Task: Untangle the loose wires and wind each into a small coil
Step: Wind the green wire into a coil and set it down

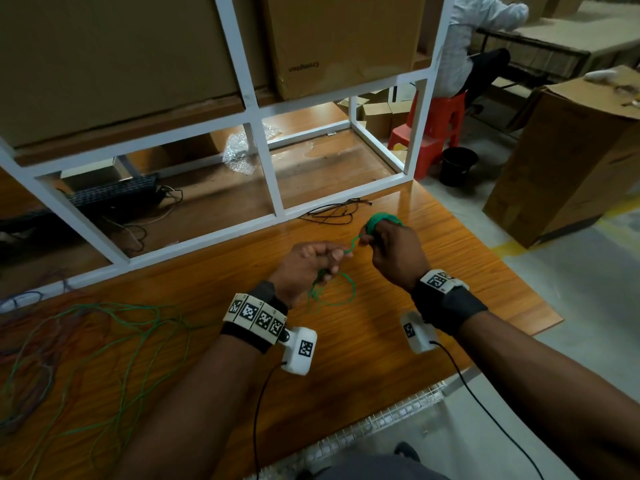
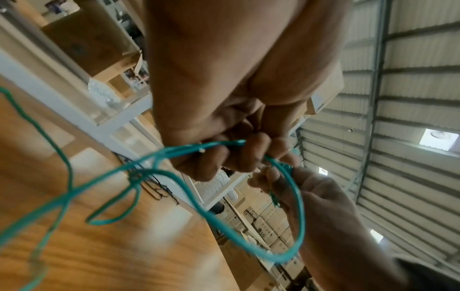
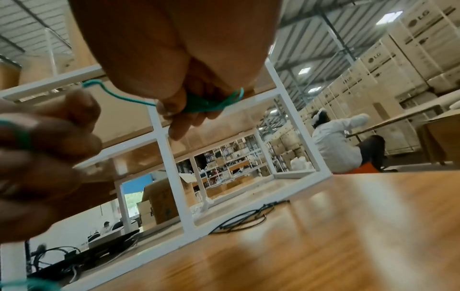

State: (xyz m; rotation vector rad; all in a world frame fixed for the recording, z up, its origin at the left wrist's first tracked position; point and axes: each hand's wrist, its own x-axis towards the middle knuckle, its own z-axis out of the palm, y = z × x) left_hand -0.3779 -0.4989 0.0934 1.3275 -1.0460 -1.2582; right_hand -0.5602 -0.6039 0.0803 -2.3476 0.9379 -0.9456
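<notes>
Thin green plastic-coated wire (image 1: 351,244) spans both fists above the glossy wooden table (image 1: 433,271); right hand (image 1: 391,251) grips the coil at one o'clock, left hand (image 1: 308,265) pinches slack. Feed gently, keeping turns tight.

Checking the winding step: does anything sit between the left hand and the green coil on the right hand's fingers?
Nothing visible does. The left hand grips the green wire, which runs straight through open air to the small coil wound on the right hand. Loose loops hang below the left hand; the black wires lie apart by the frame.
</notes>
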